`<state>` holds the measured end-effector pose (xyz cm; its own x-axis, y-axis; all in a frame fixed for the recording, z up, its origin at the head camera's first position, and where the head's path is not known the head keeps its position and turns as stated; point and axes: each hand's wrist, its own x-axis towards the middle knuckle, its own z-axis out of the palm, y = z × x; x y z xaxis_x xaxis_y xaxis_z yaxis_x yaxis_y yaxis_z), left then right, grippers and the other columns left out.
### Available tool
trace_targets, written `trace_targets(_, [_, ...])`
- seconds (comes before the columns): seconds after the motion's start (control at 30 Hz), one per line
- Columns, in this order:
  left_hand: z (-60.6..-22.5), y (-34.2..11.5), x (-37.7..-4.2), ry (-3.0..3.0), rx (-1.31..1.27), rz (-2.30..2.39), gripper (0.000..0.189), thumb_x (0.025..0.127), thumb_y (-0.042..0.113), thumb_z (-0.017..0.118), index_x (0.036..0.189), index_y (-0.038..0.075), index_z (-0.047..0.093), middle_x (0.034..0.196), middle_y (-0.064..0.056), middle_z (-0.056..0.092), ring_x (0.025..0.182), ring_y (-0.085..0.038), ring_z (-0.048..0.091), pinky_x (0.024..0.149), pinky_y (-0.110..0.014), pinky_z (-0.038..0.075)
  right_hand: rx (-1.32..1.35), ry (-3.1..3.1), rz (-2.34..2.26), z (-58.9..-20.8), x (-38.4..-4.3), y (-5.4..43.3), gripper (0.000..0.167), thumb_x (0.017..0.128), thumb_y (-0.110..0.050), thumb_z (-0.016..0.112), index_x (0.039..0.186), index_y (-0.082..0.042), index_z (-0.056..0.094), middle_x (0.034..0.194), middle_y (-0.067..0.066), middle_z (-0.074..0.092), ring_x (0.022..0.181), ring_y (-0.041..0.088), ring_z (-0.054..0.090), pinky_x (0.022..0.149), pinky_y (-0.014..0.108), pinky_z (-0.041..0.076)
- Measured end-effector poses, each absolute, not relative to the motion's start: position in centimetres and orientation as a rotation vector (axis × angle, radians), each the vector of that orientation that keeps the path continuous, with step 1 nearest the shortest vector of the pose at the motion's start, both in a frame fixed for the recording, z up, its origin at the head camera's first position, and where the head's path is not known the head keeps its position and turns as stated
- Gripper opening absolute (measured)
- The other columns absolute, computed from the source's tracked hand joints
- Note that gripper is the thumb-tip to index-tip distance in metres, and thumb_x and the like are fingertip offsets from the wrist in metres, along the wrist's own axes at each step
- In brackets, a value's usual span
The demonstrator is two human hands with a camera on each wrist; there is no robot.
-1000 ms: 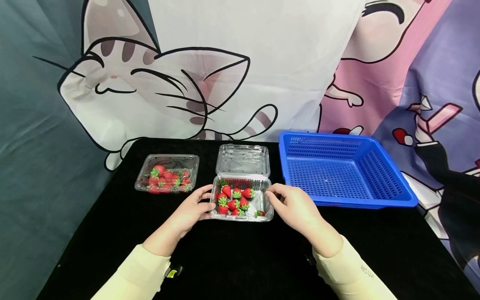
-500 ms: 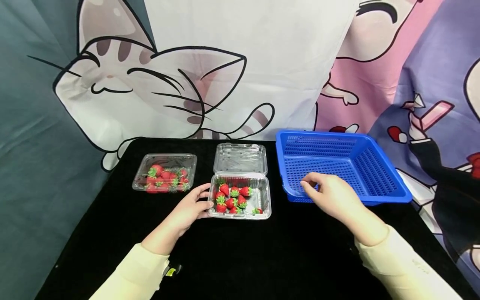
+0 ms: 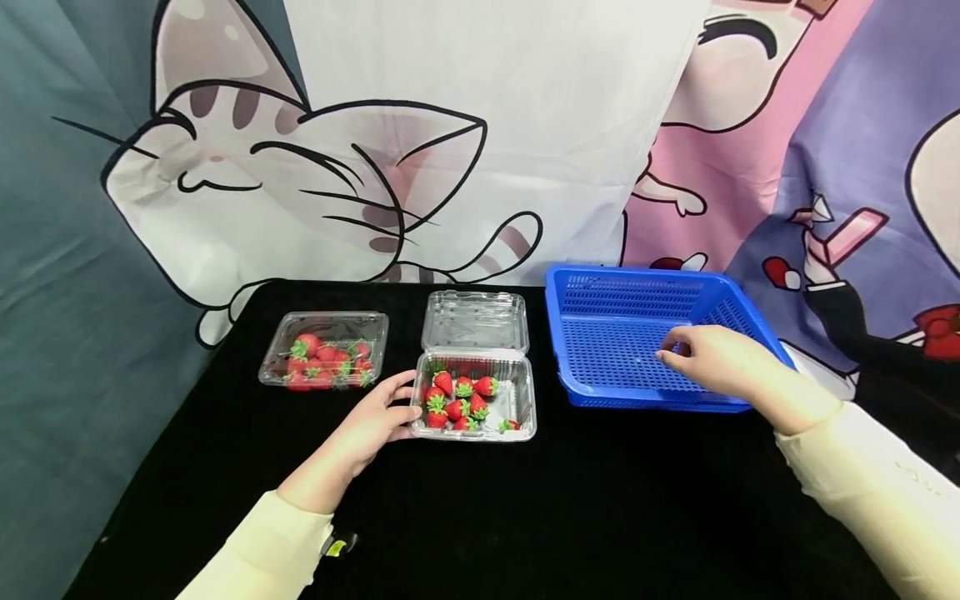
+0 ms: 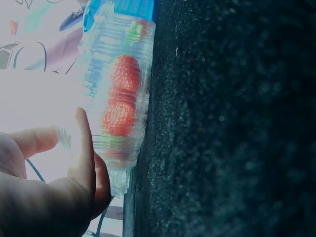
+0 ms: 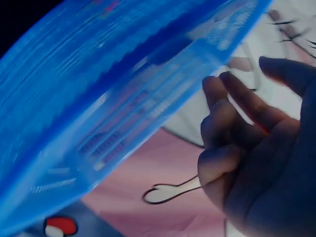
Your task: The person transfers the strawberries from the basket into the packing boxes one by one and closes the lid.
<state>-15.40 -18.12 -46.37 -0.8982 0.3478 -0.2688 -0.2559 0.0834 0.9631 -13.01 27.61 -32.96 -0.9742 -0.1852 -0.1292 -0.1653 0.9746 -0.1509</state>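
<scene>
A clear plastic clamshell box [image 3: 517,400] lies with its lid [image 3: 476,321] folded back, and several strawberries [image 3: 456,408] sit inside, mostly toward its left. At its left side my left hand [image 3: 375,421] holds the box, thumb at the rim and fingers along the wall. In the left wrist view the strawberries [image 4: 118,118] show through that wall. My right hand [image 3: 708,358] hangs over the blue plastic basket [image 3: 592,392], fingers loosely curled. The right wrist view shows the thumb apart from the fingers [image 5: 222,128], with nothing visible between them.
A second clear box [image 3: 371,321], holding several strawberries [image 3: 322,358], stands at the left. Black cloth [image 3: 480,517] covers the table. Behind it hangs a printed cartoon curtain [image 3: 480,192], close to the back edge.
My right hand has moved right from the open box's right side to over the blue basket. My left hand keeps its hold, and the strawberries lie as before.
</scene>
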Motion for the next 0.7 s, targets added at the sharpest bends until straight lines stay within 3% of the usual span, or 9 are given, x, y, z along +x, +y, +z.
trace_targets(0.23, [-46.5,-18.1,-15.4,1.937,0.090,1.875,0.064,0.096,0.002,0.056,0.153,0.006,0.030,0.139,-0.024,0.041,0.097,-0.024,0.064,0.078,-0.034,0.057,-0.281,2.607,-0.154,-33.8,-15.4,29.5,0.037,0.098,-0.037,0.059,0.117,-0.006,0.066,0.104,0.006,0.066,0.089,0.023,0.059,0.080,0.051,0.051])
trace_targets(0.47, [-46.7,-18.0,-15.5,1.919,0.091,1.884,0.064,0.096,0.002,0.056,0.154,0.006,0.029,0.140,-0.024,0.041,0.097,-0.023,0.064,0.078,-0.033,0.057,-0.225,2.439,-0.119,-35.9,-16.8,30.4,0.022,0.097,-0.017,0.055,0.113,-0.008,0.067,0.107,0.011,0.063,0.092,0.028,0.056,0.081,0.052,0.050])
trace_targets(0.7, [-46.6,-18.1,-15.5,1.927,0.091,1.876,0.064,0.096,0.003,0.057,0.154,0.007,0.029,0.141,-0.024,0.041,0.098,-0.023,0.064,0.078,-0.033,0.056,-0.123,2.319,-0.173,-36.6,-17.7,30.9,0.028,0.098,-0.020,0.057,0.122,-0.009,0.065,0.121,0.020,0.059,0.098,0.033,0.057,0.077,0.056,0.053])
